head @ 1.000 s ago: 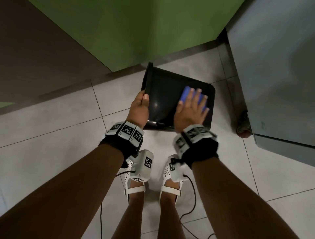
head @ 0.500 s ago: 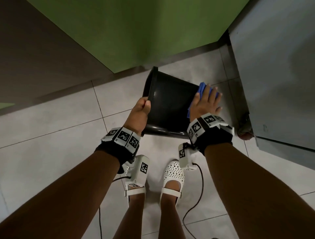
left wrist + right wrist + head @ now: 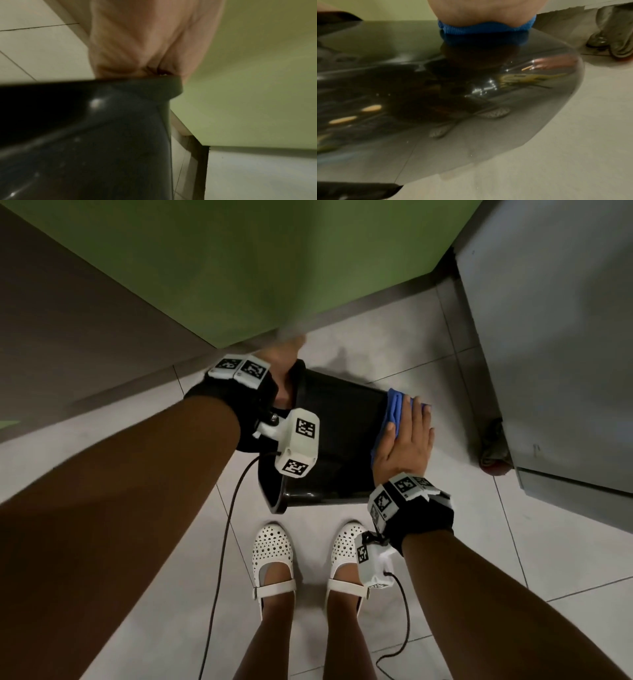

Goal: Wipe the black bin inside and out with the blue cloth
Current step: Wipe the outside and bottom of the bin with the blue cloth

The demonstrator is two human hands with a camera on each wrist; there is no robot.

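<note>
The glossy black bin point(image 3: 342, 440) lies on its side above the tiled floor, mouth to the left and base to the right. My left hand point(image 3: 284, 371) grips the far part of its rim; in the left wrist view the left hand point(image 3: 145, 40) curls over the rim of the bin point(image 3: 154, 86), fingertips hidden inside. My right hand point(image 3: 407, 436) lies flat with straight fingers, pressing the folded blue cloth point(image 3: 392, 412) against the bin's right end. The right wrist view shows the cloth point(image 3: 486, 29) under my palm point(image 3: 488, 12) on the shiny bin point(image 3: 436, 94).
A green wall point(image 3: 274, 268) stands just behind the bin. A grey cabinet point(image 3: 548, 337) on a castor wheel point(image 3: 495, 457) is close on the right. My white shoes point(image 3: 274, 556) stand right below the bin, with cables point(image 3: 222, 542) trailing on the floor.
My left hand has shifted from the near rim to the far rim and the bin has turned. My right hand has slid the cloth from the bin's side to its right end.
</note>
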